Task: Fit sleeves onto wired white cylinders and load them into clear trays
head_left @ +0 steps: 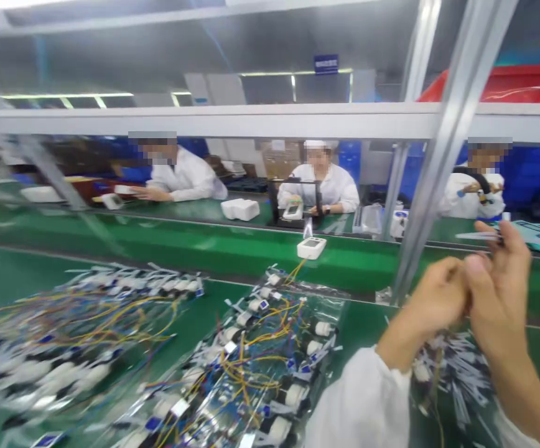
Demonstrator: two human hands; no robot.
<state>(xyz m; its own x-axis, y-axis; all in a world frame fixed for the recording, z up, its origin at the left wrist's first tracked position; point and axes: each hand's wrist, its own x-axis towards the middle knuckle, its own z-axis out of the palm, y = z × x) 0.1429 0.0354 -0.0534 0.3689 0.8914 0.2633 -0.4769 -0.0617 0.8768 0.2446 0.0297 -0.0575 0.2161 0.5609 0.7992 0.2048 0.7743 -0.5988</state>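
Note:
My left hand and my right hand are raised together at the right, above a pile of white strips and small parts. The fingers of my left hand are curled closed against my right hand; what they grip is hidden. A thin, pale pointed tool lies between the fingers of my right hand, its tip toward the left. Wired white parts lie in rows on clear plastic in front of me, with yellow and blue wires among them.
More wired parts cover the green table at the left. A metal post stands just left of my hands. A white device sits on the green belt. People in white work across it.

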